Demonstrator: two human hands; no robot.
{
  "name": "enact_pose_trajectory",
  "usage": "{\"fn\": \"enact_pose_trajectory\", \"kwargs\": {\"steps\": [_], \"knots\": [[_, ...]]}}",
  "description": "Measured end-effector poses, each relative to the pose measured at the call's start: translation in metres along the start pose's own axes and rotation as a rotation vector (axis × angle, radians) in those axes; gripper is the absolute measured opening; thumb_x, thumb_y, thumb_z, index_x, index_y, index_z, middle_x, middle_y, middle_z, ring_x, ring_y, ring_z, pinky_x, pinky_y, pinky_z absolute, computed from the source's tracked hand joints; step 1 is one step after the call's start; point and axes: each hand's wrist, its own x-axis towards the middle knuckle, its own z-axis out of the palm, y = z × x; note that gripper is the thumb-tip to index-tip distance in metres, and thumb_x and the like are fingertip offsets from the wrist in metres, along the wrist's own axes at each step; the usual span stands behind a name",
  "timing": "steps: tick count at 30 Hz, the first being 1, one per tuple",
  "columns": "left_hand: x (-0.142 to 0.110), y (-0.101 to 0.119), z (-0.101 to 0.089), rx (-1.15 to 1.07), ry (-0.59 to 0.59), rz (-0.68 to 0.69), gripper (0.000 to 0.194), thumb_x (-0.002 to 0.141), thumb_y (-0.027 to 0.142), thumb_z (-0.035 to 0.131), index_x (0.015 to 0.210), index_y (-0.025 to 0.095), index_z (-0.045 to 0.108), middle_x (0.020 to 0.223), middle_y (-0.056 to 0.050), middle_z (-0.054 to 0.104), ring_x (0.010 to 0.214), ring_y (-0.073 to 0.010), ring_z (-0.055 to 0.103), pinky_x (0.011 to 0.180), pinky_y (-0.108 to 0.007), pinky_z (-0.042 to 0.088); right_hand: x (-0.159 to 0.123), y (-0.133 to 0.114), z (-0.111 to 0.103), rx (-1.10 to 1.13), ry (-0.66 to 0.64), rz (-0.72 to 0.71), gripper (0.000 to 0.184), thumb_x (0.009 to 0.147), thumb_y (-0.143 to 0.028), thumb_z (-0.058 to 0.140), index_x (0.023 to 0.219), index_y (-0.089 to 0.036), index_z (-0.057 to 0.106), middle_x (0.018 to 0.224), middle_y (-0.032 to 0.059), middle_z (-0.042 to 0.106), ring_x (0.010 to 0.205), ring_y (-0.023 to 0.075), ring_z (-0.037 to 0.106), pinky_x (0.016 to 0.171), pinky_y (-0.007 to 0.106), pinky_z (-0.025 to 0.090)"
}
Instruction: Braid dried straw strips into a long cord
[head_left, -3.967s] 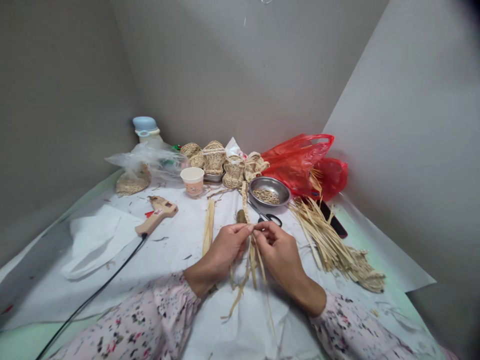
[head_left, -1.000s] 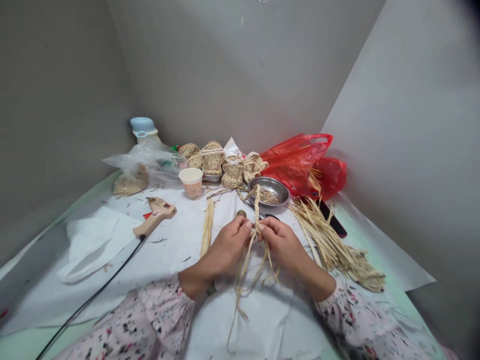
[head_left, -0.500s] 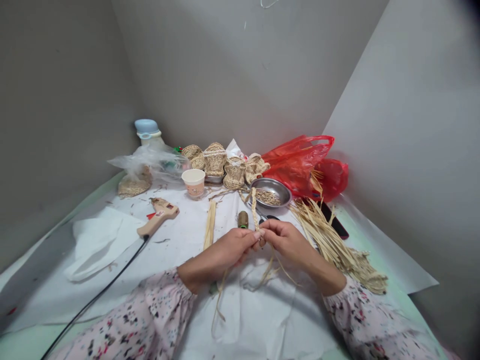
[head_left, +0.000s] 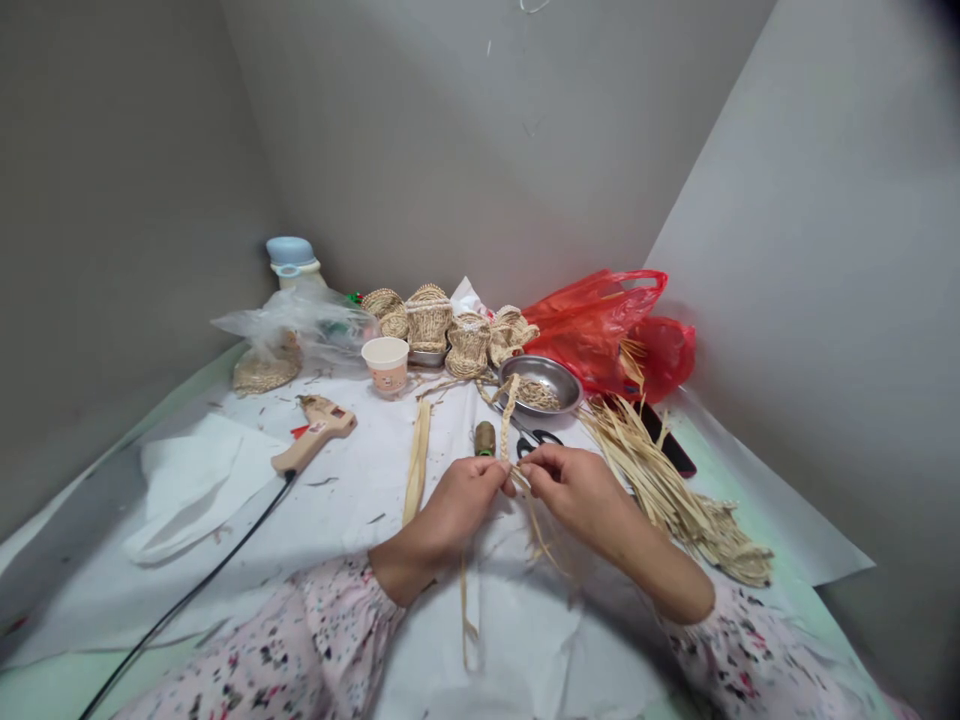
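A narrow plaited straw braid rises from between my hands toward the steel bowl. My left hand pinches it with thumb and fingers, and my right hand holds it from the other side, the fingertips of both nearly meeting. Loose straw strands hang below onto the white sheet. Just beyond my hands stand an olive thread spool and black-handled scissors. Flat straw strips lie left of my left hand.
A hot glue gun with a black cord lies left. Woven straw slippers stand at the back beside a paper cup, steel bowl and red plastic bag. A straw bundle lies right, by a phone.
My hands have shifted slightly apart and lower, and the braid now leans a little differently. The loose strands hang straighter below my left hand. The objects on the table have not moved.
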Motion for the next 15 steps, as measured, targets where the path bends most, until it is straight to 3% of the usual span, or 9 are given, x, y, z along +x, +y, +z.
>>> {"fn": "enact_pose_trajectory", "kwargs": {"steps": [3,9,15], "knots": [[-0.001,-0.001,0.001,-0.115,-0.011,-0.003,0.026,0.079,0.039,0.049,0.066,0.016,0.052,0.046,0.009,0.028,0.038,-0.0055,0.021,0.038,-0.02,0.013,-0.009,-0.01,0.004,-0.131,0.04,-0.039,0.024,0.082,-0.022,0.046,0.08,-0.021,0.069,0.078,0.004,0.07,0.071,0.0179,0.061,0.066,0.028,0.04],[-0.004,0.006,0.001,-0.378,-0.056,-0.085,0.033,0.077,0.041,0.055,0.061,0.02,0.034,0.046,0.012,0.021,0.037,-0.0043,0.014,0.036,-0.018,0.011,-0.025,-0.013,0.028,-0.395,0.07,-0.128,0.027,0.085,-0.017,0.042,0.103,-0.017,0.063,0.09,0.0098,0.067,0.077,0.0207,0.062,0.064,0.029,0.042],[-0.004,0.005,-0.001,-0.418,-0.095,-0.066,0.03,0.076,0.044,0.058,0.07,0.016,0.049,0.048,0.012,0.022,0.038,-0.003,0.015,0.036,-0.016,0.01,-0.032,-0.012,0.047,-0.592,0.113,-0.171,0.035,0.085,-0.01,0.038,0.114,-0.014,0.057,0.101,0.0136,0.065,0.074,0.0201,0.063,0.054,0.027,0.04]]}}
